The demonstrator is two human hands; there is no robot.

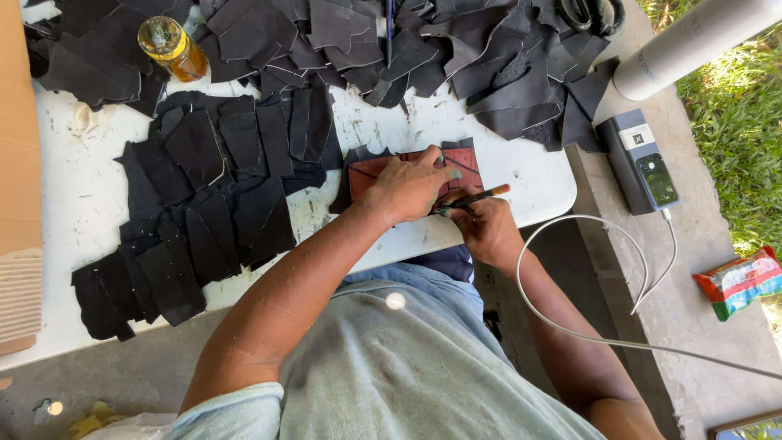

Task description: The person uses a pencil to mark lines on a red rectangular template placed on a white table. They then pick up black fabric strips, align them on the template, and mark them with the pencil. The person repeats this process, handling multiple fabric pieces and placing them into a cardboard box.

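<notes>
Reddish-brown template (456, 163) lies flat on dark leather piece (346, 183) at white table's (521, 175) near edge. Left hand (407, 187) presses it down, fingers spread. Right hand (485, 228), at 4 o'clock of template, pinches pen (472, 197), tip at template edge. Tracing looks underway; how much outline is drawn, cannot tell. Cut black pieces (195, 220) stacked at 9 o'clock, uncut scraps (489, 57) at 12. Glue bottle (171, 49) at 10 o'clock.

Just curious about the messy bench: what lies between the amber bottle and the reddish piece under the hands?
In the head view, overlapping black cut pieces and a patch of the bare white table lie between the amber bottle and the reddish piece.
</notes>
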